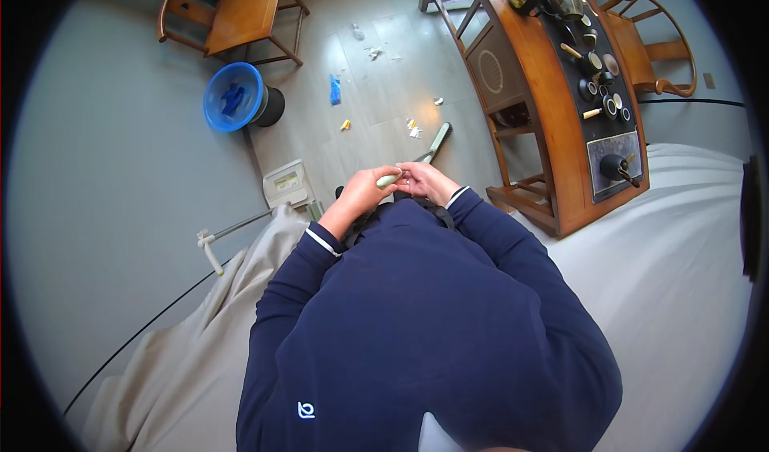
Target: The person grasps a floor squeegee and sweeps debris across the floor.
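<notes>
A broom with a pale green head and dark bristles [440, 140] points away from me, its head at floor level. My left hand [364, 193] is closed around the rounded pale green end of its handle [388, 180]. Close beside it, my right hand [426, 181] has its fingers curled at the handle too; part of the grip is hidden. Several scraps lie on the floor beyond the broom head: white and orange bits [414, 128], a small orange and white piece [345, 125], a blue wrapper [335, 90] and a clear crumpled piece [358, 31].
To the left stand a blue-lined bin [258, 99], a wooden chair [247, 11] and a white and green dustpan-like object [287, 184]. On the right, a long wooden table [553, 131] carries tea ware and a dark teapot [617, 167]. Another chair [653, 51] stands behind it. Pale cloth [673, 236] lies on both sides.
</notes>
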Demonstrator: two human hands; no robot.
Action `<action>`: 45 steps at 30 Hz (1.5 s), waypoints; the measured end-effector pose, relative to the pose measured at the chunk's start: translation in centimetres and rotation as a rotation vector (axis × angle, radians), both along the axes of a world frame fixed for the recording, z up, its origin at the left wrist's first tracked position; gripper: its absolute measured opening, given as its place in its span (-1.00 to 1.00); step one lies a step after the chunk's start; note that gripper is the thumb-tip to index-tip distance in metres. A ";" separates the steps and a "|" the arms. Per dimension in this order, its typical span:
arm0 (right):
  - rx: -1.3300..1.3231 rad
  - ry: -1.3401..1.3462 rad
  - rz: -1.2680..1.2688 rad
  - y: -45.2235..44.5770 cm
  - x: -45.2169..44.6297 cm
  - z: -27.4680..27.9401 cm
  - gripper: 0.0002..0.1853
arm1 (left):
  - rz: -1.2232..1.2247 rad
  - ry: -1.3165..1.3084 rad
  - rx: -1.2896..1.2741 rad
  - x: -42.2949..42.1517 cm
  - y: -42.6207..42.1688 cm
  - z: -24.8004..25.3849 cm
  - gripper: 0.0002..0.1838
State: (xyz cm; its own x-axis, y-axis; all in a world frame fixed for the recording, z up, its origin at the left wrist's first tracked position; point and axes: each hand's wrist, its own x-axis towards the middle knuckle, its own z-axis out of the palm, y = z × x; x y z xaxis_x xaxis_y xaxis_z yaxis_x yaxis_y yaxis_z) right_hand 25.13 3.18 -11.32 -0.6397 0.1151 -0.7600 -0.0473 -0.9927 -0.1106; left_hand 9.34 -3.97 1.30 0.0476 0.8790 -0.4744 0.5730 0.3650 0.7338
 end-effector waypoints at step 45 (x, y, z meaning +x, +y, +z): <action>0.149 -0.213 -0.393 1.8 -11.0 6.2 -0.79 | -1.203 0.134 0.217 -10.9 14.1 2.0 -0.70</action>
